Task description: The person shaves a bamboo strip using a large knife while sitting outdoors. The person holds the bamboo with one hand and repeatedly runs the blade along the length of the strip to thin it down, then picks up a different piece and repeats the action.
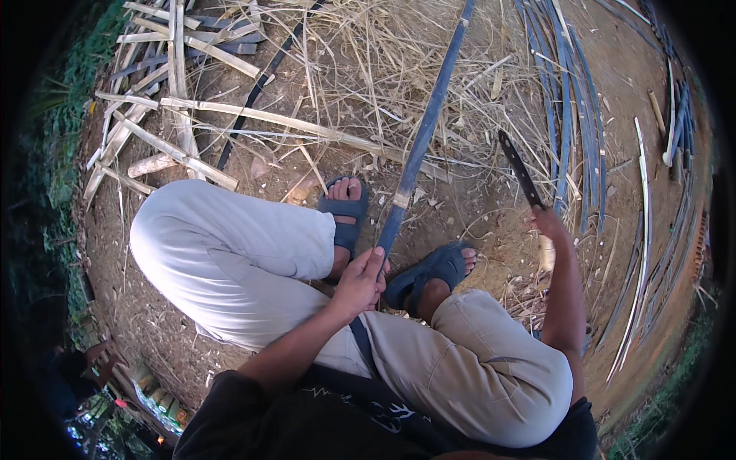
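Observation:
My left hand [360, 284] is closed round the near end of a long, split bamboo strip [424, 134], dark blue-grey with pale bands at its joints. The strip slants up and away from between my knees to the far edge of view. Off to the right, my right hand [548, 222] grips a long knife [521, 167] with a dark blade that has holes along it. Its blade points away and slightly left, apart from the strip. A pale wooden piece [547, 254] shows just below that hand; whether it is the knife's handle I cannot tell.
Thin shavings [399, 61] litter the ground ahead. Split bamboo pieces [180, 77] lie crossed at far left. Dark strips [571, 100] lie at the far right, with more poles [675, 130] beyond. My sandalled feet [345, 211] stand close by. Another person [73, 376] is at lower left.

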Demonstrator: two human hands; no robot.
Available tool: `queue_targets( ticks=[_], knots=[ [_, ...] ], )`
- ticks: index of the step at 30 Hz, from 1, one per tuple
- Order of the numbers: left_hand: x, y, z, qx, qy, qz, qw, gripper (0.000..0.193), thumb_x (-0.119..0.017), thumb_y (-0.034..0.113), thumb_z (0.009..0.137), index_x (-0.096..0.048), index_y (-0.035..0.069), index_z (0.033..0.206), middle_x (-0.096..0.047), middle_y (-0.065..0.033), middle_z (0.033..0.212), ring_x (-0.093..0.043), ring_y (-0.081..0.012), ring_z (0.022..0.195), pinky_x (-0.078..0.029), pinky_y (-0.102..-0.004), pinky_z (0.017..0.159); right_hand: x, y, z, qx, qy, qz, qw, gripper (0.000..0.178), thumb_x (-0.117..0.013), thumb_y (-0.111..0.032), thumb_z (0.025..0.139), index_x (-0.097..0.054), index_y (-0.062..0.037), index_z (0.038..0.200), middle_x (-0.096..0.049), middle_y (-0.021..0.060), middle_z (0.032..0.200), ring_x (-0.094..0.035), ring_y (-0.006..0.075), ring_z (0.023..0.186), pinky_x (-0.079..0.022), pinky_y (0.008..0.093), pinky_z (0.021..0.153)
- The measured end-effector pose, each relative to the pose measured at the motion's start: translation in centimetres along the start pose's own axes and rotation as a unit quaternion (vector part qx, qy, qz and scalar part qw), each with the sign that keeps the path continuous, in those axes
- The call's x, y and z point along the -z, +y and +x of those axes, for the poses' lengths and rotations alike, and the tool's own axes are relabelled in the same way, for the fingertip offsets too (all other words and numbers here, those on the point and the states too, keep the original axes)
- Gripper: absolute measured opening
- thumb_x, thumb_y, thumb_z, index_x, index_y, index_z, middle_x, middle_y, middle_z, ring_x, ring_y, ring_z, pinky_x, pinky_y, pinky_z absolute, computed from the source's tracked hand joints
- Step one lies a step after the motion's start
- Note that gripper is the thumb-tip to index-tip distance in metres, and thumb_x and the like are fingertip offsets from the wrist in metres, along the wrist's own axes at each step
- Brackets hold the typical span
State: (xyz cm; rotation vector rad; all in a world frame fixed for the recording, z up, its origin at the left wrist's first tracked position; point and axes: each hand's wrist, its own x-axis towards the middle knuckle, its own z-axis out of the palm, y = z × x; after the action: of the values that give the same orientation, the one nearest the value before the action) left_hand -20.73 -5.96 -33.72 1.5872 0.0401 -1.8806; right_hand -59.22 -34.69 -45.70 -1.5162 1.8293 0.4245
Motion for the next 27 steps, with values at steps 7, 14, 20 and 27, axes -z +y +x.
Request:
queue_targets(
  ticks=[7, 14, 20, 27],
  knots=[
    [-0.3, -0.1, 0.3, 0.004, -0.024, -0.005, 1.000, 0.042, -0.039, 0.054, 0.101, -0.046, 0.014, 0.093, -0.033, 0.0045, 0.058, -0.025, -0.0045, 0.039, -0.021, -0.0221, 0.035, 4.3, -0.9, -6.8, 0.175, 0.227, -0.169, 0.943, 0.038, -0.058, -0.033, 0.090, -0.061, 0.0040, 0.098, -0.066, 0.0226, 0.076, -0.066, 0.0381, 0.070, -0.051, 0.0444, 0.063],
    [-0.5, 0.8, -0.6, 0.068, -0.102, -0.105, 0.987, 0.042, -0.040, 0.055, 0.101, -0.046, 0.015, 0.089, -0.032, 0.0048, 0.057, -0.025, -0.0049, 0.037, -0.020, -0.0230, 0.034, -4.0, -11.5, -14.7, 0.441, 0.203, -0.006, 0.874, 0.030, -0.073, -0.016, 0.077, -0.055, -0.0035, 0.098, -0.064, 0.0131, 0.081, -0.064, 0.0316, 0.070, -0.053, 0.0408, 0.063],
    [0.5, -0.2, -0.9, 0.079, -0.147, -0.136, 0.976, 0.036, -0.038, 0.048, 0.103, -0.046, 0.016, 0.090, -0.032, 0.0044, 0.059, -0.024, -0.0056, 0.040, -0.020, -0.0231, 0.036, -7.2, -14.4, -17.1, 0.587, 0.125, -0.113, 0.792, 0.041, -0.076, -0.019, 0.064, -0.055, -0.0082, 0.097, -0.062, 0.0083, 0.086, -0.064, 0.0282, 0.078, -0.053, 0.0386, 0.068],
    [0.2, -0.3, -2.2, 0.117, -0.185, -0.162, 0.962, 0.043, -0.036, 0.054, 0.101, -0.043, 0.015, 0.088, -0.029, 0.0041, 0.058, -0.022, -0.0062, 0.042, -0.020, -0.0241, 0.039, -6.0, -14.3, -13.3, 0.543, 0.198, -0.170, 0.798, 0.038, -0.074, -0.014, 0.060, -0.055, -0.0064, 0.091, -0.062, 0.0117, 0.083, -0.064, 0.0298, 0.075, -0.052, 0.0390, 0.069]
  ],
)
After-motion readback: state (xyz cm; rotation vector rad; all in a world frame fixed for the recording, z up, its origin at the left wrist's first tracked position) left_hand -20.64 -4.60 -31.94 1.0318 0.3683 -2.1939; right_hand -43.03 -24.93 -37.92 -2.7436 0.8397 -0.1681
